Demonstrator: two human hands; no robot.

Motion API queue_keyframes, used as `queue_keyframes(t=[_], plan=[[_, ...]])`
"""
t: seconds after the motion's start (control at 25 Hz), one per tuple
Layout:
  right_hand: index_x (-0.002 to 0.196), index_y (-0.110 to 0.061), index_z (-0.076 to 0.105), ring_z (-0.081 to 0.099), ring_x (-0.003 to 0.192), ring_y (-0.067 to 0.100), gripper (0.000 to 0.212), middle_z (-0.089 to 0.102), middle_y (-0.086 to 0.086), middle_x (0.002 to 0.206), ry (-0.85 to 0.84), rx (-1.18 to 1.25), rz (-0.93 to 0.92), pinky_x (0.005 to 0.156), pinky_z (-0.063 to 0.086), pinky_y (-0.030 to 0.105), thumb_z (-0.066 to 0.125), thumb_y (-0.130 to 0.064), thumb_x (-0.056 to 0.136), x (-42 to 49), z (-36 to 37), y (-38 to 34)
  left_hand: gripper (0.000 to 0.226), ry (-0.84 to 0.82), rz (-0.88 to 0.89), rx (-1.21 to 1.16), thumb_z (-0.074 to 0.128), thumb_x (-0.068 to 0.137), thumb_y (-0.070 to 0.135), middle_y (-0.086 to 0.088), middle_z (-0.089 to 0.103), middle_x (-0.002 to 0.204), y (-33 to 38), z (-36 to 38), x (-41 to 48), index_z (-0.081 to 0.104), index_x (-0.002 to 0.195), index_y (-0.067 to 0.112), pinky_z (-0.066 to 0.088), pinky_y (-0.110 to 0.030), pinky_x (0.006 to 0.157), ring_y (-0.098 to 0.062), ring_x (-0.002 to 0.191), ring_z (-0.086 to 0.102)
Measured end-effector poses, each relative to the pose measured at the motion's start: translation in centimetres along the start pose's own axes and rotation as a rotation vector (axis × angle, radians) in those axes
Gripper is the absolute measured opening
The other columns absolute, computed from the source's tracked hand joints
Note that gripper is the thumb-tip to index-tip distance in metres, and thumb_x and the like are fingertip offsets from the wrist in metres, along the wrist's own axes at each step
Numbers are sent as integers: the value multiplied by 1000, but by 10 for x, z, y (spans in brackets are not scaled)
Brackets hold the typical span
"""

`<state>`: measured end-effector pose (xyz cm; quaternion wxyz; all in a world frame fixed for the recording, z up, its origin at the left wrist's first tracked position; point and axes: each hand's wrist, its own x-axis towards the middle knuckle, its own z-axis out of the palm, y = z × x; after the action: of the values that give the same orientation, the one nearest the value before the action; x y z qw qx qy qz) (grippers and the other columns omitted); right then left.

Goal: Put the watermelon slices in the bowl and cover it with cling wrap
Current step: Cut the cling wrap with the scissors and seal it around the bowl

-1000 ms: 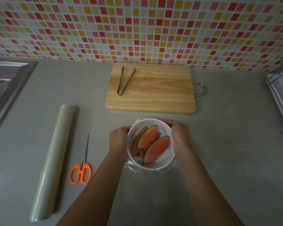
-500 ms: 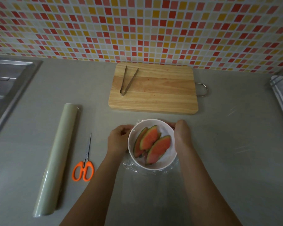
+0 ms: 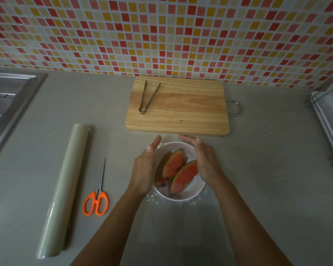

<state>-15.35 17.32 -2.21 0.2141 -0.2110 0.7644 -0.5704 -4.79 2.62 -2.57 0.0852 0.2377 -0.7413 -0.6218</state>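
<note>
Clear cling wrap puckers around the white bowl of watermelon slices, near the cutting board. I hold my left hand and right hand open, empty; I'd smooth the film down evenly.

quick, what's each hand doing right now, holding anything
Left hand: open, fingers straight, beside the bowl, holding nothing.
Right hand: open, over the bowl's right rim, holding nothing.

Left hand and right hand face each other, palms inward, fingers straight and spread loose, holding nothing, forearms converging.
</note>
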Motion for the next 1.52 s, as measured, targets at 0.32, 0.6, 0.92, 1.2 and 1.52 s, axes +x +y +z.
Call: queue_keyframes(t=[0.32,0.6,0.92,1.2,1.52], plan=[[84,-46,70,67,84,5,78,74,-8,85,77,-62,230,81,51,29,6,-88,67,13,8,7,56,1,-75,-71,15,97,52,6,70,108,2,10,7,64,115,33,49,-36,95,-5,104,63],[66,-6,60,54,57,8,103,55,-5,56,166,-310,340,55,40,25,-5,-87,63,14,10,0,69,-83,-251,-101,16,91,59,-11,72,103,1,8,15,71,104,19,46,-48,98,-26,102,66],[104,-43,66,57,107,-5,57,67,-21,108,-7,100,196,97,40,19,18,-67,85,11,1,14,48,-129,-99,-196,27,91,52,11,59,129,-3,-2,22,54,126,35,42,-19,98,-7,121,52],[108,-21,68,63,108,24,96,70,11,111,-39,321,475,103,40,46,26,-92,60,23,7,26,65,-204,-291,-370,14,100,43,-16,73,98,7,8,29,67,108,6,55,-28,73,-24,92,70],[130,-12,51,51,122,31,115,58,18,127,-12,325,560,110,32,50,21,-94,55,25,4,29,79,-53,-424,-7,12,90,66,-14,70,106,18,16,30,67,110,13,47,-46,97,-27,101,65]])
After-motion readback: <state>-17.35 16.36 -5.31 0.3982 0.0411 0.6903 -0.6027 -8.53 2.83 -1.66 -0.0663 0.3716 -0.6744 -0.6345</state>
